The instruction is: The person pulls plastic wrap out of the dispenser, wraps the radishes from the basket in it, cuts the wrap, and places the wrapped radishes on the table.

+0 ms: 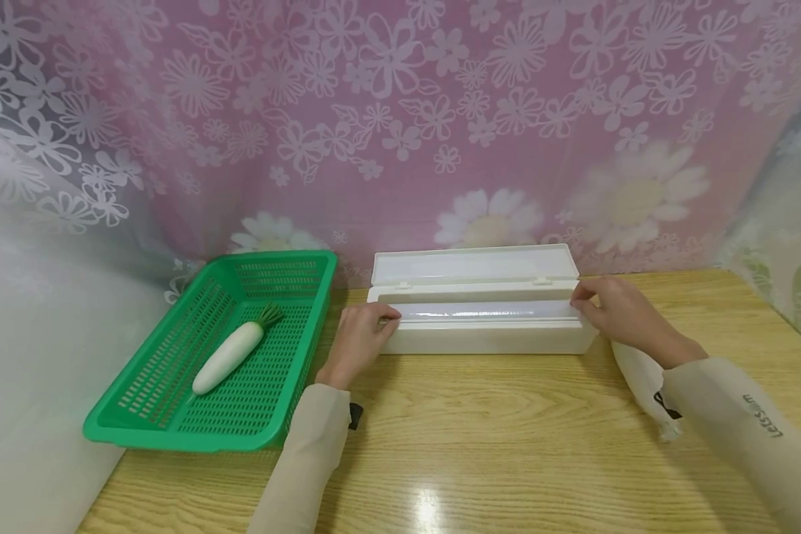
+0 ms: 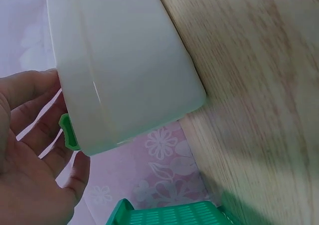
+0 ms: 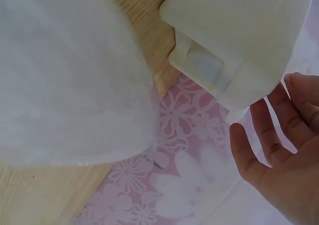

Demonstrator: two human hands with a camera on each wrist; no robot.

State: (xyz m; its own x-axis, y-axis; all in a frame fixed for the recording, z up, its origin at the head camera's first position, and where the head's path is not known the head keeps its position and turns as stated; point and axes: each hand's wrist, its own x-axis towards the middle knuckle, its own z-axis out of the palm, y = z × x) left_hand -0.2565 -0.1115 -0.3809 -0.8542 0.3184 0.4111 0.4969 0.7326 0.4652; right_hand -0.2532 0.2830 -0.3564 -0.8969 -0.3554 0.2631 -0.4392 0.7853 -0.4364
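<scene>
I'm pinching the film [image 1: 483, 311] at its left end with my left hand [image 1: 359, 334], right end with my right hand [image 1: 617, 311], both grips barely parted, film lying in the open box [image 1: 483, 341].

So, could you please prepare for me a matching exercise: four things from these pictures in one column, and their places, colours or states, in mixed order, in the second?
Things:
1. basket
2. radish
3. white box
4. shiny roll

Places, colours, states:
A. lies inside the basket
B. has its lid open
C. lies inside the white box
D. is green and slotted

Right pairs: 1-D, 2-A, 3-B, 4-C
</scene>
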